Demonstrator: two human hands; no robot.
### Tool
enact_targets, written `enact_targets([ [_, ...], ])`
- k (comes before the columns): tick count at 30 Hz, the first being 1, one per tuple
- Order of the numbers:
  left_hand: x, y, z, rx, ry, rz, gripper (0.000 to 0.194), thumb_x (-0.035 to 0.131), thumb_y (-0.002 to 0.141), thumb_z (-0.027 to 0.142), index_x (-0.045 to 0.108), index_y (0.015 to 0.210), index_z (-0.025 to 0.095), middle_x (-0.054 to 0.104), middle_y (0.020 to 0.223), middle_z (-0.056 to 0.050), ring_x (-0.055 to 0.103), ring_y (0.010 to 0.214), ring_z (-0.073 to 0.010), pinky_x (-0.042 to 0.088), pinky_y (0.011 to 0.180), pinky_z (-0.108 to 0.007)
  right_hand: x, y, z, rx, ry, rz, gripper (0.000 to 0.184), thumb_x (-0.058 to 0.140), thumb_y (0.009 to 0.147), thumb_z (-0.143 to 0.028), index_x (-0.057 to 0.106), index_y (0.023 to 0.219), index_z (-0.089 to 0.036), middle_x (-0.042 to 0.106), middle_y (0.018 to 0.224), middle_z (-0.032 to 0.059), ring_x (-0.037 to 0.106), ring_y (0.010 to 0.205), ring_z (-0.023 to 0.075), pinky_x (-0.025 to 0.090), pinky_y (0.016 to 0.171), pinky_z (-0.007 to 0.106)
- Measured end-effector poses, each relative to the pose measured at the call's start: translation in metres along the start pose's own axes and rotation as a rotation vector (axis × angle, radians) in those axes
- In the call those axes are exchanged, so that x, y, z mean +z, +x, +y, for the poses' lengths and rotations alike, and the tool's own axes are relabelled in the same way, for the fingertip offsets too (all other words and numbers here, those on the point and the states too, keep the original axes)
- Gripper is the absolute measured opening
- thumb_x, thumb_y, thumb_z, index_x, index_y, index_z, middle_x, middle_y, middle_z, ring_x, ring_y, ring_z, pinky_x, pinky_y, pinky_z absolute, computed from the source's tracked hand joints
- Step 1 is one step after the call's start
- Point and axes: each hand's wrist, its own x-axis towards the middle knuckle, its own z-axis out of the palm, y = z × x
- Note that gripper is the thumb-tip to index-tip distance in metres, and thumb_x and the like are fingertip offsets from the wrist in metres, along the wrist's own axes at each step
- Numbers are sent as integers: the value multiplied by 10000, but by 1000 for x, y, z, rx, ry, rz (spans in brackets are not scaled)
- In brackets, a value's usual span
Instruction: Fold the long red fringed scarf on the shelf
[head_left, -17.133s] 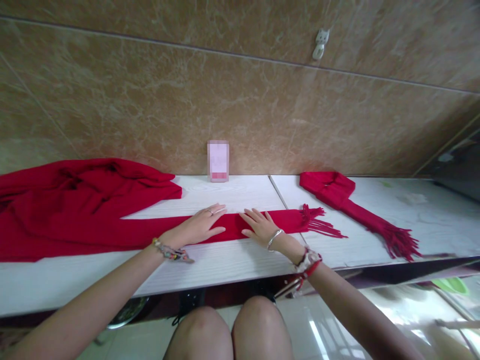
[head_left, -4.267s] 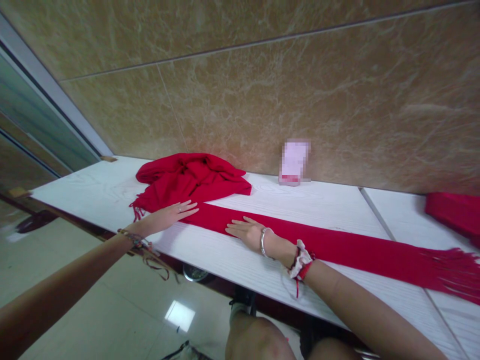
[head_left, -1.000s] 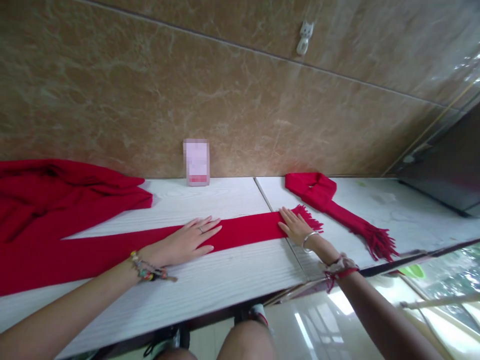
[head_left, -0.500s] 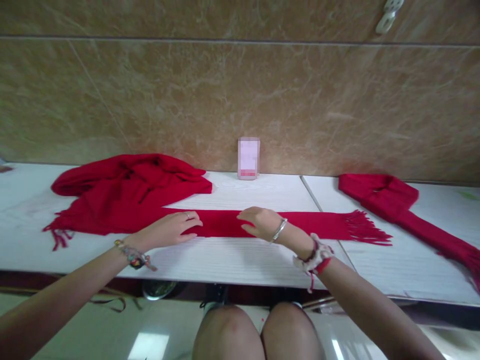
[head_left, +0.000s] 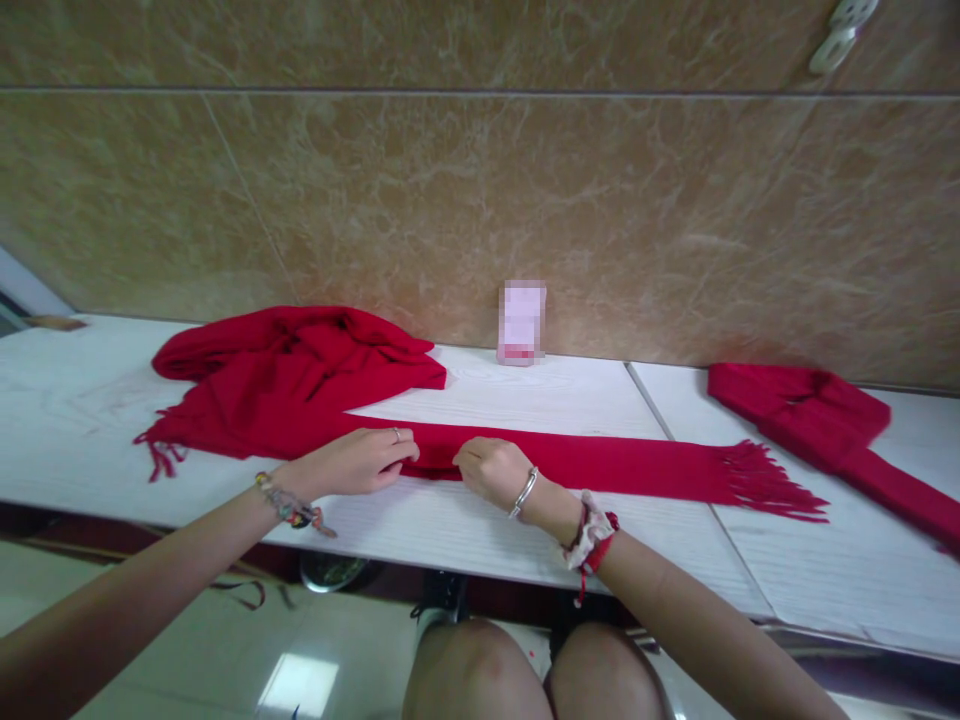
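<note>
Scarf (head_left: 630, 465) pinched at two places.
Left hand (head_left: 373, 460) and right hand (head_left: 491, 468), slightly apart, grip the scarf; it lies lengthwise on the bench (head_left: 480, 540), meeting a cloth pile (head_left: 300, 355).

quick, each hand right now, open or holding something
Left hand: curled at the red scarf; grip cannot be told.
Right hand: closed at the red scarf, apparently pinching it.

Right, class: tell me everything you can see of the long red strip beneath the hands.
The red strip looks like plain soft fabric, fringed at its right end. It lies mostly flat along the white table, slightly rucked between the left hand and right hand, both curled on it. Its left part meets bunched red cloth; any join is unclear.
</note>
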Motion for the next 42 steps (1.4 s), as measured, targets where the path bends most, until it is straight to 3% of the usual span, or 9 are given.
enact_targets([
  [5,1,-3,-2,12,-86,-49,191,462,788,166,584,934,178,598,903,-42,570,843,-166,440,733,-241,12,-3,7,-112,192,92,145,530,778,-126,667,808,-161,666,887,59,593,810,159,453,735,273],
  [9,5,4,-3,-7,-172,58,247,389,842,185,590,986,188,597,986,-46,557,907,-149,417,837,-249,12,-4,12,-123,344,152,162,538,770,-111,686,818,-155,664,912,64,591,856,146,456,807,254],
  [12,18,11,0,-27,-164,139,337,370,875,246,501,1180,187,495,1247,-72,442,1143,-172,326,980,-293,9,-5,12,-22,362,156,211,533,781,-118,668,943,-126,644,1019,95,562,976,162,427,895,277],
  [15,36,14,2,-24,-114,95,432,343,900,306,357,1318,196,340,1399,-63,268,1288,-191,211,1056,-354,8,-8,10,109,307,111,348,523,814,-205,567,1145,-106,562,1194,130,474,1135,214,341,997,392],
  [20,52,12,0,-13,-61,81,466,294,921,305,239,1378,230,291,1428,-36,204,1319,-174,143,1075,-360,8,-14,7,171,235,-7,458,429,876,-320,432,1280,-104,419,1344,121,339,1258,232,249,1048,442],
  [30,44,12,4,-35,-69,63,453,314,908,272,290,1358,225,334,1404,-50,262,1299,-184,208,1058,-396,2,-26,9,234,170,-34,466,399,892,-350,389,1310,-144,383,1365,96,327,1266,245,272,1026,502],
  [35,45,12,2,-18,-57,70,461,317,903,262,284,1361,230,336,1403,-40,266,1298,-178,229,1052,-379,-3,-63,35,266,96,-66,461,392,894,-319,377,1318,-138,381,1363,112,344,1255,258,310,1000,505],
  [42,49,12,-4,8,-16,97,458,312,896,299,318,1350,237,377,1380,-34,332,1265,-181,257,1036,-359,-15,-160,95,375,-85,-105,447,332,905,-263,352,1332,-135,377,1364,136,344,1253,260,363,968,476],
])
